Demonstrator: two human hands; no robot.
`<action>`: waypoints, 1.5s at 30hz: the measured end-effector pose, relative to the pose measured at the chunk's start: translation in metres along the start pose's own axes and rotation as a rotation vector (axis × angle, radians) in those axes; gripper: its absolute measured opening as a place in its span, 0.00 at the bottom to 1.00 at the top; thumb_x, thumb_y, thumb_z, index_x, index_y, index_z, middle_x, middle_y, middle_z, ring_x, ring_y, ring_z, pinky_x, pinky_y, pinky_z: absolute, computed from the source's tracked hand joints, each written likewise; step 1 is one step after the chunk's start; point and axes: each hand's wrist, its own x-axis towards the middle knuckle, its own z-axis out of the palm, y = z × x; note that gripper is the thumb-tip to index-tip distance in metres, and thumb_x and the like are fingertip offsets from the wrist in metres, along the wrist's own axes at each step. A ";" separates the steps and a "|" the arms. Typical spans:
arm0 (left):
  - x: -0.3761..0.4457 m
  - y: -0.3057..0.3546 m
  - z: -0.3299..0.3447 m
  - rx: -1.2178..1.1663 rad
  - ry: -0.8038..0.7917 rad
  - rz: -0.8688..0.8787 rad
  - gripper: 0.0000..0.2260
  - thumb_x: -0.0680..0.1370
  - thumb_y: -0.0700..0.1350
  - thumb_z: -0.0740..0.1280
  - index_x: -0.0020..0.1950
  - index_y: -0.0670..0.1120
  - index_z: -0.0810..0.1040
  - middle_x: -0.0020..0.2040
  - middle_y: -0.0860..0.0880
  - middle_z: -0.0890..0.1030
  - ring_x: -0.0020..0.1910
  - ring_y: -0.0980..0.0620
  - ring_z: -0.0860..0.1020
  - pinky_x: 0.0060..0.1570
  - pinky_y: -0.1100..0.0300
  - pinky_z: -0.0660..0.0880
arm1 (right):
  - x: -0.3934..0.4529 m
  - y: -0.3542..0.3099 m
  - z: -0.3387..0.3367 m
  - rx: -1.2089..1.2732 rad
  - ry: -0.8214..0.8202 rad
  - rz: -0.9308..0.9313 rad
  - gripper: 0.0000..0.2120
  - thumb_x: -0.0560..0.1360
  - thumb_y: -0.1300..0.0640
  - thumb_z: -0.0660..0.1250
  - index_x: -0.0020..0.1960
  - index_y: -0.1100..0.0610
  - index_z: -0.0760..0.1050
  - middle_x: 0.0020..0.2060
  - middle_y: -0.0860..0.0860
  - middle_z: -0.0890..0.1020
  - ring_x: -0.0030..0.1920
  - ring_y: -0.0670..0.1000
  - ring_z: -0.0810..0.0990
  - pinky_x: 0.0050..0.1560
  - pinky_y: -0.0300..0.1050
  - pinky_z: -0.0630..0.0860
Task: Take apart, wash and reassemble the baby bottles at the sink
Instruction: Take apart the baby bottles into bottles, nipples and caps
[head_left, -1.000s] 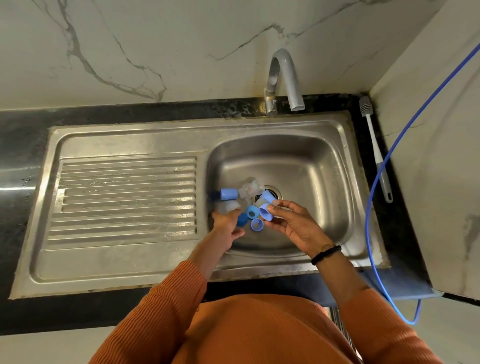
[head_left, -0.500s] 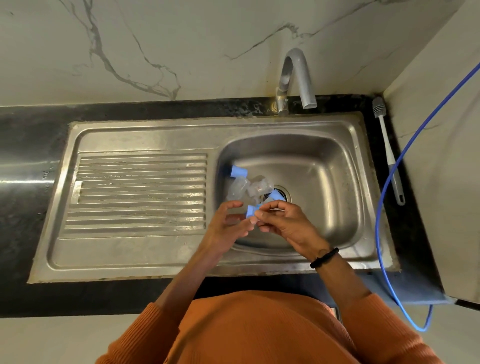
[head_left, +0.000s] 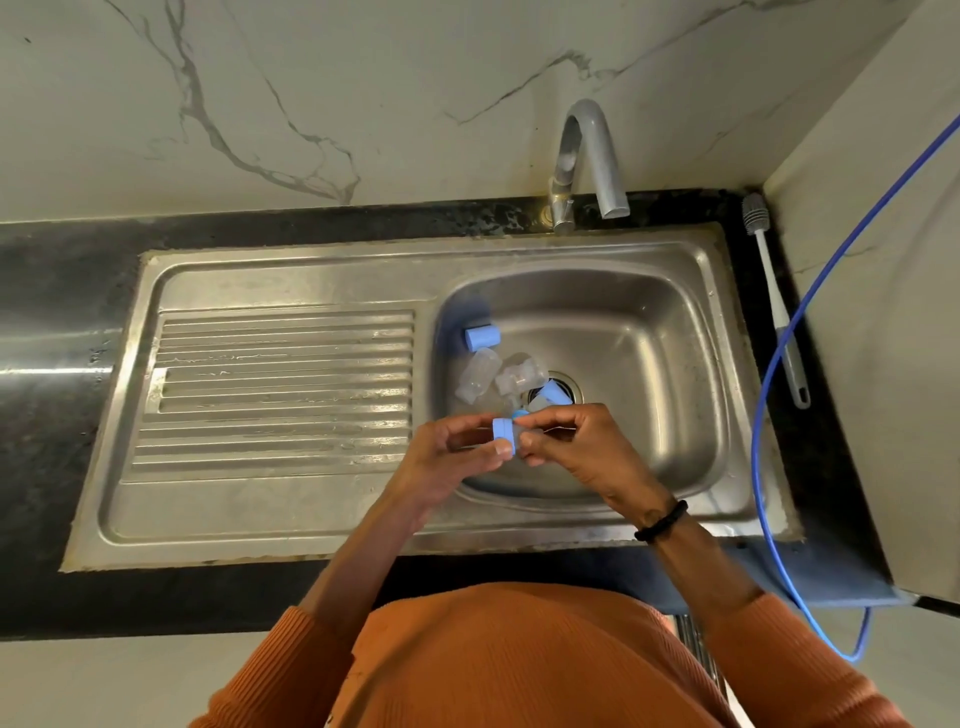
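The blue ring (head_left: 504, 435) is now up over the sink (head_left: 675, 322), pinched between my left hand (head_left: 457, 457) and right hand (head_left: 576, 449). A second ago they were down among the loose parts (head_left: 498, 376), so I judge I'm separating its nipple, with washing still ahead.

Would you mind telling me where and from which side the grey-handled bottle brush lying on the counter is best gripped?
Grip the grey-handled bottle brush by its slim handle near the lower end, coming from above. It lies flat on the black counter right of the steel sink, bristle head toward the wall, and the blue hose crosses its middle, so the handle end looks freest.
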 end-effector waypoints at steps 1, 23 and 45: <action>0.001 0.001 0.001 -0.022 -0.011 -0.006 0.16 0.77 0.45 0.77 0.64 0.47 0.84 0.56 0.44 0.87 0.58 0.46 0.85 0.54 0.61 0.80 | -0.001 0.000 0.000 -0.021 0.024 -0.003 0.09 0.74 0.57 0.79 0.54 0.53 0.87 0.45 0.53 0.89 0.44 0.56 0.89 0.52 0.50 0.85; 0.015 0.013 0.001 0.072 -0.059 0.189 0.23 0.71 0.40 0.81 0.66 0.45 0.83 0.58 0.47 0.87 0.58 0.47 0.85 0.57 0.60 0.80 | -0.003 -0.026 -0.005 0.403 -0.032 0.471 0.05 0.75 0.67 0.71 0.42 0.63 0.84 0.32 0.54 0.78 0.25 0.43 0.69 0.22 0.32 0.65; 0.021 0.055 0.011 -0.475 -0.080 -0.047 0.18 0.77 0.54 0.73 0.57 0.41 0.87 0.53 0.38 0.87 0.49 0.48 0.87 0.45 0.63 0.83 | -0.022 -0.082 -0.006 -0.352 0.196 -0.515 0.12 0.77 0.58 0.75 0.59 0.46 0.83 0.49 0.44 0.86 0.42 0.50 0.87 0.44 0.52 0.85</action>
